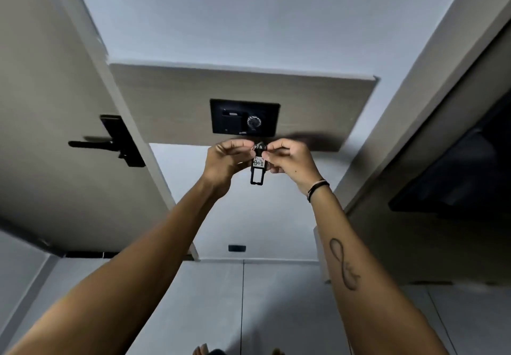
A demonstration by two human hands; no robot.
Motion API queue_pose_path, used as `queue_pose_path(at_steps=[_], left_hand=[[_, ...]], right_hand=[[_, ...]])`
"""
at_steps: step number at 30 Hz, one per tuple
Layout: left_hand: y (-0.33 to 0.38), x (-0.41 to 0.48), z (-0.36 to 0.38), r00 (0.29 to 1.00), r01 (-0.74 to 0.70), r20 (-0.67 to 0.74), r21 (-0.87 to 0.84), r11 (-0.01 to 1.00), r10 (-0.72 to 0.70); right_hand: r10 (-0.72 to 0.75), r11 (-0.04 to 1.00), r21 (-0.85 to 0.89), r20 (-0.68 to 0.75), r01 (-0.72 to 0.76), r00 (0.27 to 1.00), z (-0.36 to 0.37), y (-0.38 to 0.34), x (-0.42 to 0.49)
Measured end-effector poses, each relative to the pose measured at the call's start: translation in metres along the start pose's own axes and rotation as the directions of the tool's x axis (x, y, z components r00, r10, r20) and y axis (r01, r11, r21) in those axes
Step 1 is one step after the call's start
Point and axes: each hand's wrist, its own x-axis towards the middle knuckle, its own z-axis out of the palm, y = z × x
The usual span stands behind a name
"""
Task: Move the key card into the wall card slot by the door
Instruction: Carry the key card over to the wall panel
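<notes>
A small black key card tag [257,170] with a white label and a metal ring hangs between both raised hands. My left hand [224,161] pinches the ring end from the left. My right hand [290,159] grips the tag's upper part from the right. Just above them, a black wall panel [244,118] sits on a wood-tone board; its card slot [231,113] is on the left half and a round dial [254,123] on the right. The tag hangs a little below the panel, apart from it.
The door with a black lever handle [110,142] is on the left. A dark screen [467,166] hangs on the right wall. A small black socket [237,248] sits low on the wall, above the tiled floor [276,313].
</notes>
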Motion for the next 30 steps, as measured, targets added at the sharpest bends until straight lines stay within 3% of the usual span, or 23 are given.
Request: queue_pose_path(at_steps=[8,16,30], left_hand=[[0.118,0.000,-0.013,0.981,-0.191,0.034,-0.047,0.981,0.192],[0.228,0.003,0.007,0.909,-0.412,0.061,-0.019,0.911,0.413],[0.264,0.018,0.021,0.873,-0.484,0.069,0.006,0.875,0.483]], right_hand=[[-0.219,0.976,-0.003,-0.050,0.219,0.974,0.022,-0.125,0.013],[-0.408,0.910,0.030,-0.101,0.413,0.907,0.014,-0.242,0.017],[-0.450,0.880,0.104,-0.138,0.464,0.883,0.008,-0.272,0.026]])
